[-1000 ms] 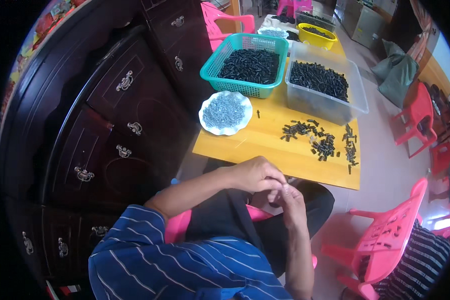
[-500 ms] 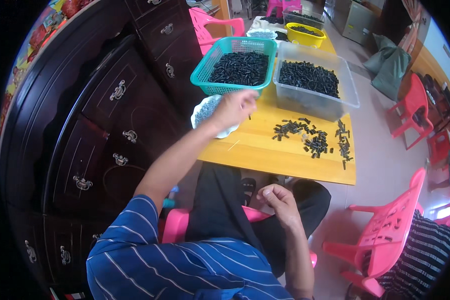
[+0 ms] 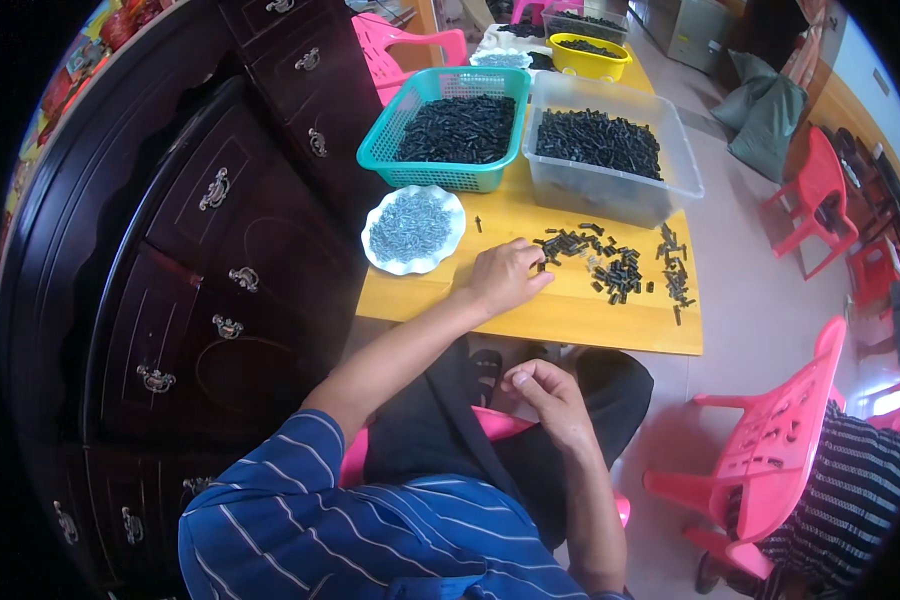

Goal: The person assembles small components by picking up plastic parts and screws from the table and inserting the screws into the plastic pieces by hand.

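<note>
My left hand (image 3: 508, 277) is over the yellow table, its fingers curled at the left edge of a loose pile of small black tube-like pieces (image 3: 622, 275). A dark piece shows between its thumb and fingertips. Above my lap, my right hand (image 3: 555, 398) is closed, thumb against the fingers; what it holds, if anything, is hidden. A white scalloped plate (image 3: 369, 243) with many small clear or silvery pieces (image 3: 410, 226) stands left of my left hand. One black piece (image 3: 478, 224) lies alone beside the plate. Another strip of black pieces (image 3: 674, 272) lies along the table's right side.
Behind the pile stand a green basket (image 3: 482, 178) and a clear plastic bin (image 3: 610, 200), both holding black pieces. Farther back is a yellow basin (image 3: 590, 65). Dark cabinets (image 3: 185, 300) line the left; a pink chair (image 3: 770, 440) stands at the right.
My left hand has moved right and nearer to me, from over the plate to the edge of the black pile. The right hand stays closed over my lap. The view has shifted slightly.
</note>
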### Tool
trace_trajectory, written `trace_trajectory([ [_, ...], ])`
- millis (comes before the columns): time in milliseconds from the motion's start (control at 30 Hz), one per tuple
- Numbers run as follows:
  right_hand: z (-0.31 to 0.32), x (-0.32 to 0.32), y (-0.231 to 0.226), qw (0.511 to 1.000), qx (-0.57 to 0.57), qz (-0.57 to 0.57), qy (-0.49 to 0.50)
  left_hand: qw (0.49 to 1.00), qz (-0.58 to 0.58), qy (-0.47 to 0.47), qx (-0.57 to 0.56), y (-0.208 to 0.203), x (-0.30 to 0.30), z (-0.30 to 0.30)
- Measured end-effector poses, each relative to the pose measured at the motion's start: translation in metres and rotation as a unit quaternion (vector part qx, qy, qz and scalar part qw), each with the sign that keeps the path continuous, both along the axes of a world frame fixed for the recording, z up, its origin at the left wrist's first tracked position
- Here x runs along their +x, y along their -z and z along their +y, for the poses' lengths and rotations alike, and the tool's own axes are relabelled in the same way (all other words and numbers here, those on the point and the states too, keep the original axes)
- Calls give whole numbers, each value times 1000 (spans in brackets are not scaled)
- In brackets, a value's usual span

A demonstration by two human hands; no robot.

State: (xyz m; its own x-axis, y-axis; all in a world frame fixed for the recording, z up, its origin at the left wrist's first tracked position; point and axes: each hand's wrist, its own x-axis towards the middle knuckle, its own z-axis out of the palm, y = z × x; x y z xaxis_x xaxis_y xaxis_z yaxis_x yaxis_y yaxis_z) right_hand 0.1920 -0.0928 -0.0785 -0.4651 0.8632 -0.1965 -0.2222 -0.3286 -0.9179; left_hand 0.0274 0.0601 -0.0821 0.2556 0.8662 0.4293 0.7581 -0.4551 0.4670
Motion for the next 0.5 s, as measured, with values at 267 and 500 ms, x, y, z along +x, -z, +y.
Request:
trace_trajectory([
  [267, 0, -2, 0, 999, 30, 10, 14, 1000, 5, -30, -7, 10, 8, 8],
  [500, 0, -1, 0, 1000, 27, 11, 8, 1000, 21, 3, 16, 10, 2, 4],
])
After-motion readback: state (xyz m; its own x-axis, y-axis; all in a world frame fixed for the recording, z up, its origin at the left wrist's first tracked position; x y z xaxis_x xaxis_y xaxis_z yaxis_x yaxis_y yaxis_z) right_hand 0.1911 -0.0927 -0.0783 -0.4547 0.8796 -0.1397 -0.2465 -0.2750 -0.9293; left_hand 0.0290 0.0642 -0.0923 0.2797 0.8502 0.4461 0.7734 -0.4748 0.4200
